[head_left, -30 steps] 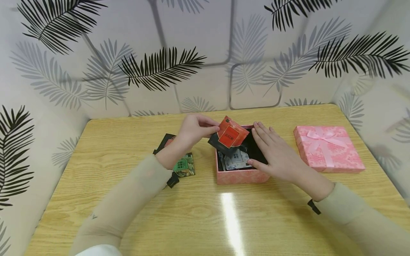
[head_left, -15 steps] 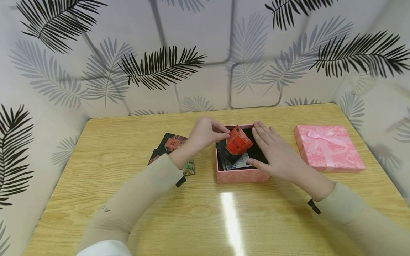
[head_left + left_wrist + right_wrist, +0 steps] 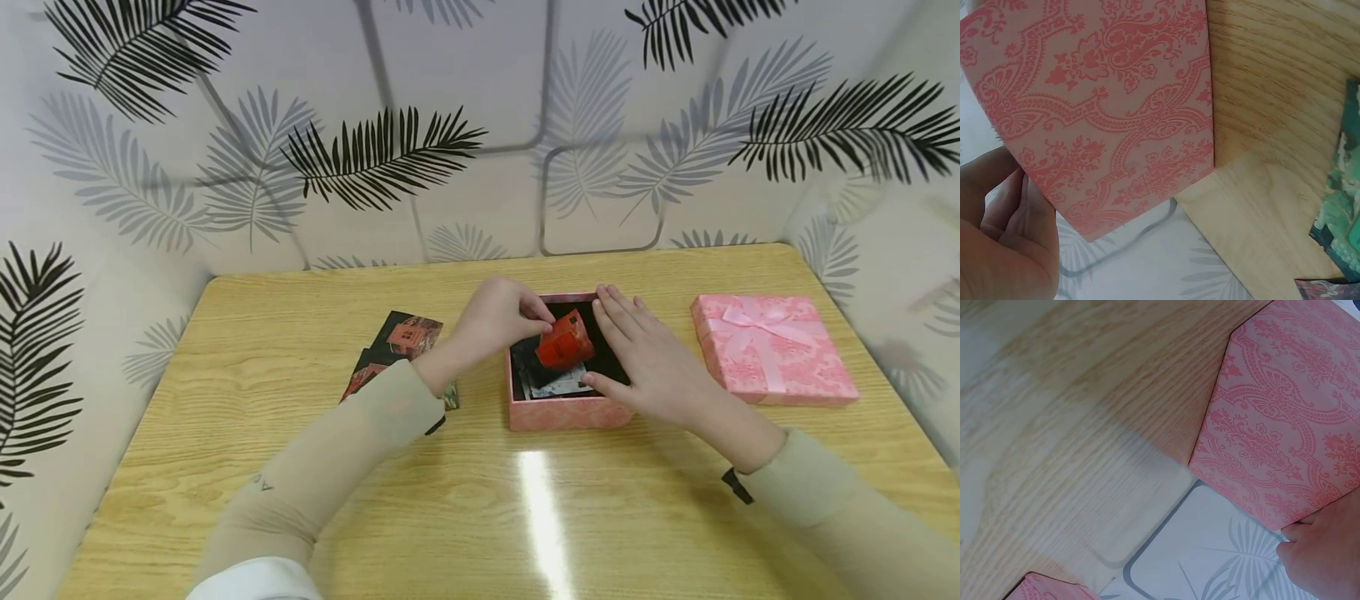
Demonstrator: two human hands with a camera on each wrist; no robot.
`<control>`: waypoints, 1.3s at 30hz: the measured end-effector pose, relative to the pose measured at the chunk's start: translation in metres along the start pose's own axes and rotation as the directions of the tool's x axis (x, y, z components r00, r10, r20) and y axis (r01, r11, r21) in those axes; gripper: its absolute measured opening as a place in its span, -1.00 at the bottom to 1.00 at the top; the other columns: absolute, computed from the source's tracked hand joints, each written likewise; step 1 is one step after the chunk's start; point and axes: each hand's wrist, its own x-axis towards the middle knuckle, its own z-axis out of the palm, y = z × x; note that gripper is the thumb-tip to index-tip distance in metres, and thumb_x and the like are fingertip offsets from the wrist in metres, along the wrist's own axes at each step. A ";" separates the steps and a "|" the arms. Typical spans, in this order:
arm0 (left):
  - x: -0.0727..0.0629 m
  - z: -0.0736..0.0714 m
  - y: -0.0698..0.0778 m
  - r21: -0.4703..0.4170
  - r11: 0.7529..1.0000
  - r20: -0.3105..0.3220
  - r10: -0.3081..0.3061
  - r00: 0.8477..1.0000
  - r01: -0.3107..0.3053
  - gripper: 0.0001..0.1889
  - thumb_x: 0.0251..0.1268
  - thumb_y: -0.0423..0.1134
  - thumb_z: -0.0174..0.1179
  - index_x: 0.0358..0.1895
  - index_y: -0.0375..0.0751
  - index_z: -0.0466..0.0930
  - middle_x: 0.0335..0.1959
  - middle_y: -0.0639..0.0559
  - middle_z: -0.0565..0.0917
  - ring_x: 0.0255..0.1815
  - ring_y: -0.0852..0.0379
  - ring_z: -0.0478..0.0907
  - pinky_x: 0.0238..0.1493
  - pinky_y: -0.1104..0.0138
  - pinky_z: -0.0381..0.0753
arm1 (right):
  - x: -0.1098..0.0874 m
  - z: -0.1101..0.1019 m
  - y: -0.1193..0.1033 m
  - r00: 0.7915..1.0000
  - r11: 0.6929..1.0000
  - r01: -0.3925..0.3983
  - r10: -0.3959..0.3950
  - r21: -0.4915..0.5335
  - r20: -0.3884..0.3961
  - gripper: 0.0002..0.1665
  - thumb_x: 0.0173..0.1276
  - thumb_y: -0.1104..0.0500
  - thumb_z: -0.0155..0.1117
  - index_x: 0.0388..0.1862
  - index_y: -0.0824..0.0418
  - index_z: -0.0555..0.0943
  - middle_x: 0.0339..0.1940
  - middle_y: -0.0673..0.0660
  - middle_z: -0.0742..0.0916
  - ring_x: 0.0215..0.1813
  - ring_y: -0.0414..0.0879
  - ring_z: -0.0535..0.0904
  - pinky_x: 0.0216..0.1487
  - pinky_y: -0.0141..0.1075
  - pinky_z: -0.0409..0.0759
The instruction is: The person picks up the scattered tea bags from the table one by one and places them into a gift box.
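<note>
A pink patterned box [image 3: 570, 414] with a black inside stands on the table. My left hand [image 3: 498, 321] pinches a red and black sachet [image 3: 566, 340] by its edge, and the sachet tilts down inside the box. Below it lies a grey-white sachet [image 3: 564, 385]. My right hand [image 3: 648, 358] rests over the box's right side, fingers straight along the rim. In the left wrist view, the box's patterned outer wall [image 3: 1116, 125] hides the sachet, and curled fingers [image 3: 1007, 212] show at its edge. The right wrist view shows the box's other side [image 3: 1285, 412].
A pink box lid [image 3: 772, 348] with a ribbon bow lies on the table to the right. Several dark sachets [image 3: 405, 333] lie left of the box, partly behind my left forearm. The table [image 3: 300, 333] ends at a leaf-patterned wall covering.
My left hand has moved right and slightly down, lowering the red and black sachet into the box. The right hand has stayed on the box's side.
</note>
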 end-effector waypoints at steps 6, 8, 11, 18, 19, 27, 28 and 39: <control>0.001 0.005 0.005 0.092 0.993 0.059 0.070 0.996 -0.075 -0.90 0.45 -0.27 0.41 -0.14 -0.15 0.90 -0.16 -0.01 0.89 -0.10 0.09 0.80 -0.01 0.28 0.78 | 0.000 0.001 0.000 1.000 1.000 0.006 -0.006 -0.011 -0.010 0.13 0.58 -0.28 0.18 0.73 0.44 0.01 0.78 0.37 0.09 0.80 0.27 -0.04 0.78 0.18 0.01; 0.001 0.006 0.006 0.102 0.991 0.075 0.080 0.994 -0.088 -0.91 0.45 -0.28 0.41 -0.15 -0.15 0.90 -0.16 -0.01 0.89 -0.09 0.09 0.80 0.01 0.28 0.79 | 0.000 0.001 0.000 1.000 1.000 0.008 -0.008 -0.012 -0.011 0.13 0.58 -0.29 0.17 0.73 0.43 0.01 0.78 0.37 0.09 0.80 0.27 -0.04 0.78 0.18 0.01; 0.001 0.007 0.007 0.110 0.989 0.096 0.093 0.991 -0.104 -0.91 0.45 -0.29 0.41 -0.15 -0.15 0.89 -0.15 -0.01 0.88 -0.09 0.09 0.80 0.04 0.27 0.79 | 0.000 0.000 0.000 1.000 1.000 0.008 -0.008 -0.008 -0.013 0.14 0.59 -0.30 0.16 0.73 0.44 0.00 0.78 0.38 0.08 0.80 0.27 -0.05 0.78 0.18 0.00; 0.003 0.010 0.008 0.140 0.982 0.119 0.111 0.987 -0.127 -0.92 0.45 -0.28 0.40 -0.16 -0.14 0.88 -0.14 0.00 0.88 -0.08 0.10 0.79 0.07 0.27 0.78 | 0.000 0.002 0.000 1.000 1.000 0.010 -0.010 0.004 -0.028 0.14 0.59 -0.32 0.15 0.72 0.44 0.02 0.78 0.39 0.09 0.80 0.28 -0.03 0.79 0.15 -0.02; 0.004 0.011 0.008 0.154 0.979 0.122 0.114 0.986 -0.132 -0.92 0.46 -0.28 0.40 -0.16 -0.13 0.88 -0.14 0.01 0.88 -0.08 0.10 0.78 0.07 0.27 0.78 | 0.000 0.002 0.000 1.000 1.000 0.010 -0.010 0.005 -0.029 0.14 0.59 -0.33 0.15 0.72 0.44 0.02 0.78 0.39 0.09 0.80 0.28 -0.03 0.79 0.15 -0.03; 0.009 0.018 0.007 0.226 0.962 0.139 0.120 0.983 -0.149 -0.90 0.47 -0.26 0.39 -0.16 -0.14 0.88 -0.15 0.02 0.88 -0.09 0.12 0.78 0.06 0.27 0.77 | 0.000 0.001 0.000 1.000 1.000 0.003 -0.003 0.004 -0.023 0.15 0.59 -0.33 0.15 0.73 0.44 0.01 0.78 0.38 0.08 0.80 0.28 -0.04 0.79 0.15 -0.03; 0.009 0.018 0.007 0.227 0.962 0.138 0.119 0.983 -0.148 -0.90 0.48 -0.26 0.39 -0.15 -0.14 0.88 -0.15 0.01 0.88 -0.09 0.11 0.78 0.07 0.27 0.78 | 0.001 0.001 0.000 1.000 1.000 0.002 -0.002 0.005 -0.021 0.15 0.60 -0.33 0.14 0.73 0.44 0.01 0.78 0.38 0.08 0.80 0.27 -0.05 0.79 0.15 -0.04; 0.009 0.013 0.004 0.245 0.957 0.112 0.128 0.985 -0.153 -0.85 0.51 -0.27 0.35 -0.02 -0.18 0.86 -0.04 -0.01 0.87 0.05 0.06 0.79 0.20 0.21 0.75 | 0.000 -0.002 -0.002 1.000 1.000 -0.008 0.008 0.013 -0.003 0.13 0.59 -0.27 0.18 0.73 0.43 -0.02 0.79 0.36 0.05 0.81 0.26 -0.08 0.79 0.15 -0.04</control>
